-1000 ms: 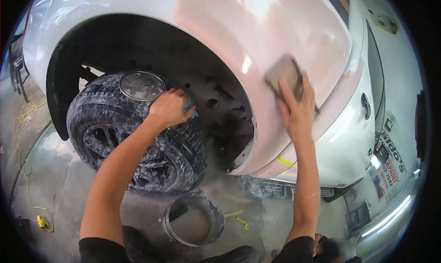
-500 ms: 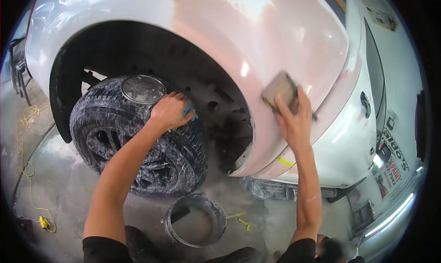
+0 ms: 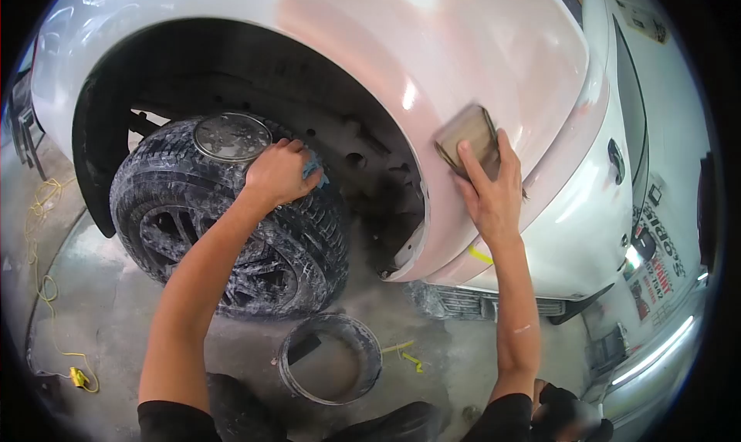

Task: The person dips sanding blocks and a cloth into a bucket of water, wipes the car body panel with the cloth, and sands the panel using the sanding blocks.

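From where I stand, the person's right hand has its fingers clamped on a tan, rectangular sanding-type block, which lies against the glossy white metal car fender, just outside the wheel arch. The left hand rests atop the dust-smeared black rubber tyre, fingers curled around a crumpled blue cloth, right beside a round, grey-spotted metal lid. The job looks partway along to me: soft-edged pinkish patches already spread over the arch and panel, yet they blend unevenly into the white, so the surface seems unfinished; how much remains I cannot tell. A grey-crusted round bucket of murky liquid stands below on the floor.
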`<move>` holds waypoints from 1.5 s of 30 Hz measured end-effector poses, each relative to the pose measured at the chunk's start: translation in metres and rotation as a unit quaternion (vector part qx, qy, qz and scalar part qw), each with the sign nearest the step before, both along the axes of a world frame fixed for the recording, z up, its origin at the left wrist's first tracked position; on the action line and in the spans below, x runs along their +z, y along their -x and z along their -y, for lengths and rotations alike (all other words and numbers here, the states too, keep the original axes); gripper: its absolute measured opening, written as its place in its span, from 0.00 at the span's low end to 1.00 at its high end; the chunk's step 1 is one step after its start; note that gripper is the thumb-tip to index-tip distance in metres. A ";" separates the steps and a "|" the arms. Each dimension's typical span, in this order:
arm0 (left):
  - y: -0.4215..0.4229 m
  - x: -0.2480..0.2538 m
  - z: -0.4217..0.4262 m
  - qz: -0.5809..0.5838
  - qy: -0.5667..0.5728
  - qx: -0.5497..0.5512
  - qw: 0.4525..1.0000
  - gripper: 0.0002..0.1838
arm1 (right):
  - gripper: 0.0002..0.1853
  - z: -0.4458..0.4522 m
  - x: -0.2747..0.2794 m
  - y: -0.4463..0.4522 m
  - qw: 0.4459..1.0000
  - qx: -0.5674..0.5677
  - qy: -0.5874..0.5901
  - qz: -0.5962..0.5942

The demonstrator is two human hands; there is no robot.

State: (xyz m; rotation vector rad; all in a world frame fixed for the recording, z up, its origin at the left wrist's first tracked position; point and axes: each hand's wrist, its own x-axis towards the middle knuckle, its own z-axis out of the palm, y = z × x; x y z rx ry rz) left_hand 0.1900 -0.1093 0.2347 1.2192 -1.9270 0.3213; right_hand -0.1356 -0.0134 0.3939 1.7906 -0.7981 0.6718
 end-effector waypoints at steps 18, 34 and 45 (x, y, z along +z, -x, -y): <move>-0.001 -0.001 0.003 0.015 -0.003 0.001 1.000 0.23 | 0.35 0.007 -0.034 0.016 0.999 0.030 0.023 0.021; -0.003 0.005 -0.003 -0.014 -0.047 -0.016 0.999 0.22 | 0.38 0.009 -0.025 0.021 1.000 0.005 0.029 0.002; -0.006 -0.005 0.001 0.010 0.008 -0.014 1.000 0.22 | 0.35 -0.002 0.012 -0.016 0.999 0.021 -0.013 -0.034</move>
